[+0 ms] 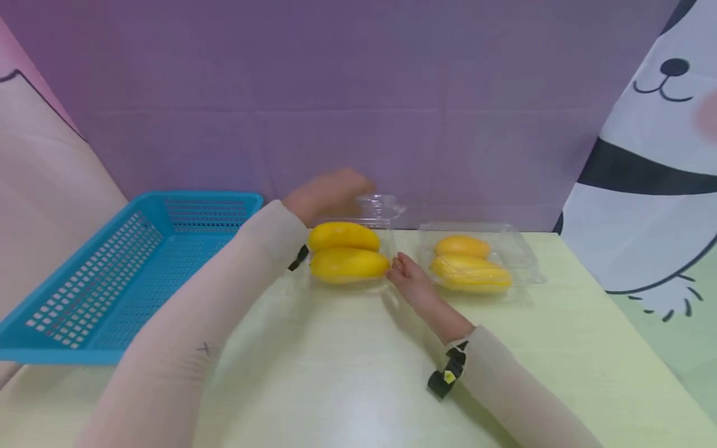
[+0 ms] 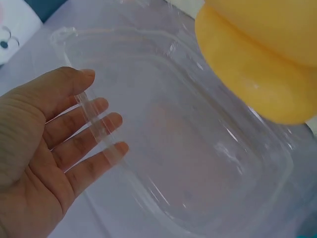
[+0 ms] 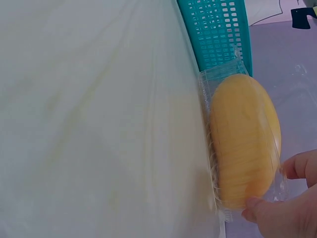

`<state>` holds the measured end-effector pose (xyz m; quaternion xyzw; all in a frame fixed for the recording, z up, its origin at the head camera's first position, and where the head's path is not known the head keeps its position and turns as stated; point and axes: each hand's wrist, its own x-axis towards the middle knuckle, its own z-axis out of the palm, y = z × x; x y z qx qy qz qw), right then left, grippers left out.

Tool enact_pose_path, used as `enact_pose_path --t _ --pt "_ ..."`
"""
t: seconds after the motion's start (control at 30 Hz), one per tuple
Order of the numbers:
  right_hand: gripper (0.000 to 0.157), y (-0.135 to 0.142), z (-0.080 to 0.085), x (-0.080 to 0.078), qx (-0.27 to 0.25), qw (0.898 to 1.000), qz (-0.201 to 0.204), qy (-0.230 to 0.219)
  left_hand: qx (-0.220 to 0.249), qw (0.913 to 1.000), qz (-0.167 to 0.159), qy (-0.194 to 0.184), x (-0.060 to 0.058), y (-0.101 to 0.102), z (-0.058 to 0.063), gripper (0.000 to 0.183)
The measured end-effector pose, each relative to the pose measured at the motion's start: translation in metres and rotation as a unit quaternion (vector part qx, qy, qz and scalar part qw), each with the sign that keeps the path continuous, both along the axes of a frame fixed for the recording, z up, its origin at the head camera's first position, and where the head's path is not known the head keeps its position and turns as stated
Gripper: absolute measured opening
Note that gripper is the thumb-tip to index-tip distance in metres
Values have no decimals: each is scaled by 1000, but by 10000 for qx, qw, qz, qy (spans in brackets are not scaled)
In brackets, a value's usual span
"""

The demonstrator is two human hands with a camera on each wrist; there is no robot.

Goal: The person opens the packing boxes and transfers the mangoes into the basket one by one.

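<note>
Two yellow mangoes (image 1: 350,266) lie side by side in an open clear plastic clamshell box (image 3: 213,153). Its raised lid (image 2: 198,163) stands at the back, and my left hand (image 2: 54,134) holds the lid's rim between thumb and fingers. In the head view that left hand (image 1: 330,194) is blurred above the rear mango. My right hand (image 1: 411,283) is at the box's right end. Seen from the right wrist, the right hand (image 3: 292,208) pinches the box's end wall, its fingertips close against the front mango (image 3: 242,144).
Another clear clamshell box (image 1: 515,249) with two yellow fruits (image 1: 470,274) sits to the right on the pale table (image 1: 347,373). A blue perforated basket (image 1: 185,267) stands on the left, partly behind my left sleeve. A purple cloth backdrop (image 1: 347,81) rises right behind the boxes.
</note>
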<state>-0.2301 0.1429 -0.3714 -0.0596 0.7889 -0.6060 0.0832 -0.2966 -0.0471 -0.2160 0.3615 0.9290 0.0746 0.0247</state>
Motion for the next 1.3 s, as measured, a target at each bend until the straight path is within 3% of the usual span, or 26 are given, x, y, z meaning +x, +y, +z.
enact_pose_path --t 0.37,0.53,0.7,0.87,1.07,1.3 --pt "66 2 0 0 86 9999 -34 -90 279 9995 146 -64 -21 -21 7 43" --pt "66 2 1 1 173 9998 -51 -101 405 9989 157 173 -26 -34 10 39" --pt "65 2 0 1 162 9998 -45 -59 471 9976 457 220 -30 -48 10 43" --pt "65 3 0 2 109 9999 3 -55 344 9948 819 506 -35 -59 6 41" --pt "64 4 -1 2 17 10000 4 -85 411 9866 1395 736 -39 -67 1 38" --pt "64 5 -1 3 -58 9999 -21 -126 553 9780 1718 1046 -42 -70 -4 33"
